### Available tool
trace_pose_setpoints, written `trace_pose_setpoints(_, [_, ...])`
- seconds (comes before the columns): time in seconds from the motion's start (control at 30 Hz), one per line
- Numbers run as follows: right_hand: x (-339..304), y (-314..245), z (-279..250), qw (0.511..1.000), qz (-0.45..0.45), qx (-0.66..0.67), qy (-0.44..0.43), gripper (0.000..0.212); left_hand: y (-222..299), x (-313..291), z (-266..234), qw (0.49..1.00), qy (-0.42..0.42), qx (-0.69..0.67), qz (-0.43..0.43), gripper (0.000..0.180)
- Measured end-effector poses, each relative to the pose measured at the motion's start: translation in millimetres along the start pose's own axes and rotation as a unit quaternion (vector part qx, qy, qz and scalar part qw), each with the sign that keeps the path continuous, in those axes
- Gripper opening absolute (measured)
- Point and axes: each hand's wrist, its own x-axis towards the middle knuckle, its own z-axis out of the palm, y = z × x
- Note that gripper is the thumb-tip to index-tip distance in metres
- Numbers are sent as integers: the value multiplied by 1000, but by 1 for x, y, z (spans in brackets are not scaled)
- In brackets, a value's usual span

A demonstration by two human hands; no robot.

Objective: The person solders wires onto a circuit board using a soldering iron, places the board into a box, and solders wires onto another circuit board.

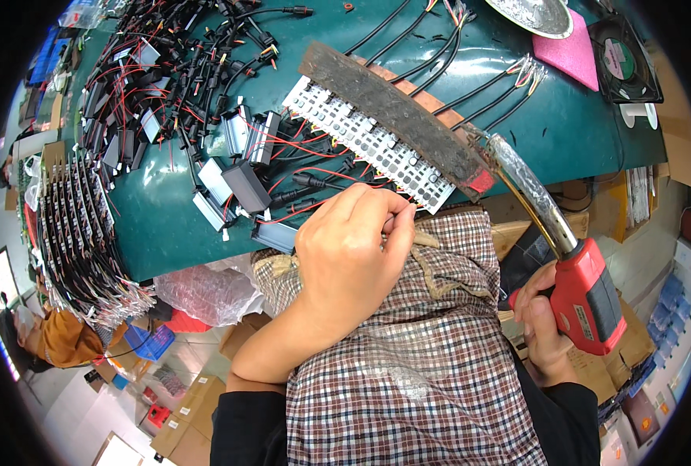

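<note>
My left hand (353, 241) is closed in a pinch at the near end of a white circuit board panel (368, 144). What its fingertips hold is hidden. My right hand (543, 330) grips a red and black soldering gun (590, 299), whose metal barrel (528, 179) slants up to the dark bar's near end. That long dark bar (392, 116) lies along the panel's far side. Red wires (322, 172) and black cables run to the panel's near edge from silver and black metal housings (246, 186).
A tangled heap of black cables (198, 66) covers the table's left. Several wired strips (73, 225) hang at the far left. A metal bowl (543, 12), a pink foam sheet (574, 50) and a black fan (621, 62) sit at back right. A checked apron (407, 373) covers my lap.
</note>
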Motion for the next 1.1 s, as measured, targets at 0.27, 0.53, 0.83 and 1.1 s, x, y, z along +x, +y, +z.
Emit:
trace_pose_setpoints(0.27, [24,-5,15,997,-73,10,21,32,-1,0,-1,1000,3,2,27,13])
trace_pose_setpoints(0.53, [62,-48,39,991,-64,-94,69,34,-1,-3,-5,998,-2,25,58,19])
trace_pose_setpoints(0.83, [133,-37,61,867,-395,-290,85,58,-18,41,-55,975,133,174,24,30])
trace_pose_setpoints(1.1, [155,-44,83,849,-386,-353,75,59,-52,66,-47,980,57,190,2,42])
